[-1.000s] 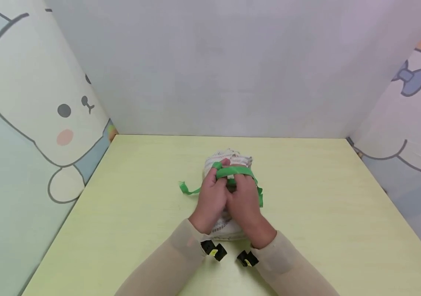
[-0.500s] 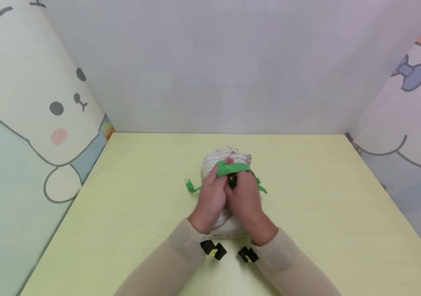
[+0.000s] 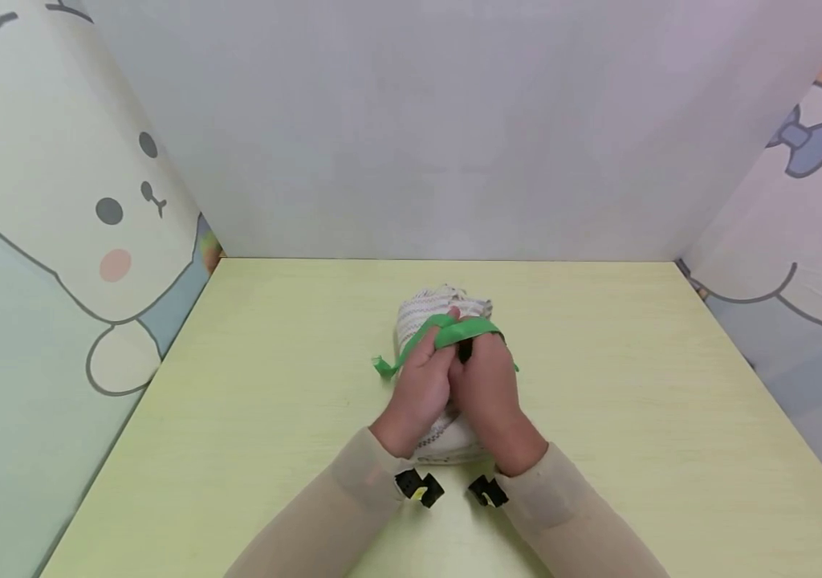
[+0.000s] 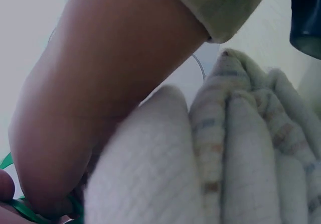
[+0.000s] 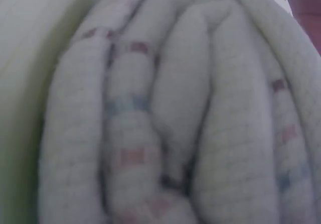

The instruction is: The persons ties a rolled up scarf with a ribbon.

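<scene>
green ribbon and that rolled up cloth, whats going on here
A person is working a green ribbon across a rolled-up white cloth that lies in the middle of a yellow-green table. The left hand and right hand sit side by side on top of the roll, both pinching the ribbon. One loose end sticks out to the left. No finished knot or bow shows.

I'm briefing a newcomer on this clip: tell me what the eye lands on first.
A bright green ribbon stands out, stretched over a rolled white cloth bundle at the middle of the pale yellow table. The left hand and right hand sit side by side on the bundle, both gripping the ribbon. A cartoon bear fills the left wall.
</scene>
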A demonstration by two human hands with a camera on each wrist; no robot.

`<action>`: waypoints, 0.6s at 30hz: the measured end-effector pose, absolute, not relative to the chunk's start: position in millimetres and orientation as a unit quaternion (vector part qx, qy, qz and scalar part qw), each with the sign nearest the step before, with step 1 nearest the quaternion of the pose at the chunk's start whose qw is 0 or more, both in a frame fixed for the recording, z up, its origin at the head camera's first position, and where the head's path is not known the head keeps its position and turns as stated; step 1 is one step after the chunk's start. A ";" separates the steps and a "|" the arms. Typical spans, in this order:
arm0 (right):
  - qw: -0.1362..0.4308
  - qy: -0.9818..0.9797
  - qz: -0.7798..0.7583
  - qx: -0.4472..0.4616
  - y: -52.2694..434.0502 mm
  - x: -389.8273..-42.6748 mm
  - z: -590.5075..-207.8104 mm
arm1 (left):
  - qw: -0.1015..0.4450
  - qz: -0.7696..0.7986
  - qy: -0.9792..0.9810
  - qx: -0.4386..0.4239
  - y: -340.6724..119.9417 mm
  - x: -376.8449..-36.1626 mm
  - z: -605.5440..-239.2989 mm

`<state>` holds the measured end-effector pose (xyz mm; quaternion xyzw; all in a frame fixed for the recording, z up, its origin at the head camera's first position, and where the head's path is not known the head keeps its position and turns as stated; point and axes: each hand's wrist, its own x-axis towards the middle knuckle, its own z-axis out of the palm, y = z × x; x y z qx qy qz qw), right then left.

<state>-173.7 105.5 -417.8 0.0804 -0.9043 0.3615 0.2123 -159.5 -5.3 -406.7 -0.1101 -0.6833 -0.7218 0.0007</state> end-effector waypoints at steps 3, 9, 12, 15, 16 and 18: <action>0.249 -0.904 0.328 0.113 108.5 -175.6 -420.1 | 0.006 -0.722 -0.682 -0.117 -5.9 -159.2 -406.9; 0.267 -0.911 0.285 0.131 114.3 -176.5 -417.0 | 0.003 -0.728 -0.675 -0.117 -7.0 -158.1 -406.8; 0.205 -0.911 0.345 0.100 118.2 -176.5 -410.6 | 0.020 -0.715 -0.685 -0.135 -6.5 -157.6 -405.7; 0.142 -0.891 0.427 0.061 123.4 -179.4 -407.5 | 0.032 -0.704 -0.694 -0.147 -7.1 -157.3 -405.4; 0.124 -0.881 0.454 0.051 125.0 -180.3 -406.8 | 0.031 -0.705 -0.693 -0.147 -7.6 -156.8 -404.8; 0.098 -0.856 0.506 0.031 128.1 -182.7 -406.5 | 0.020 -0.713 -0.687 -0.137 -8.2 -156.4 -404.3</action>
